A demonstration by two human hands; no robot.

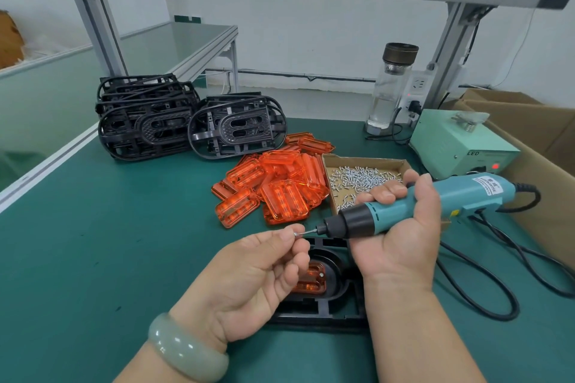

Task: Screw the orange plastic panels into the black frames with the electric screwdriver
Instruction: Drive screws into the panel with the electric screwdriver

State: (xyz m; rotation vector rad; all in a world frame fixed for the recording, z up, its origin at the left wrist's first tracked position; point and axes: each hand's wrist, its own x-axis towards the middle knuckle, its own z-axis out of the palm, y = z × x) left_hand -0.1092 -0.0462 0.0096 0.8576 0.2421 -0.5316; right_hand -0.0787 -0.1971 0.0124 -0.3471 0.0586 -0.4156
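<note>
one small screw (295, 234) is pinched between thumb and forefinger of the left hand (258, 270), its tip meeting the bit of the electric screwdriver (420, 205). the right hand (404, 236) grips the tool's teal body, fingers curled round it. under both hands a black frame (323, 308) lies flat on the green table (124, 242) with an orange panel (311, 281) seated in it. beyond lie a heap of loose orange panels (273, 186), a cardboard tray of screws (361, 179) just beside it, and stacked black frames (149, 121).
</note>
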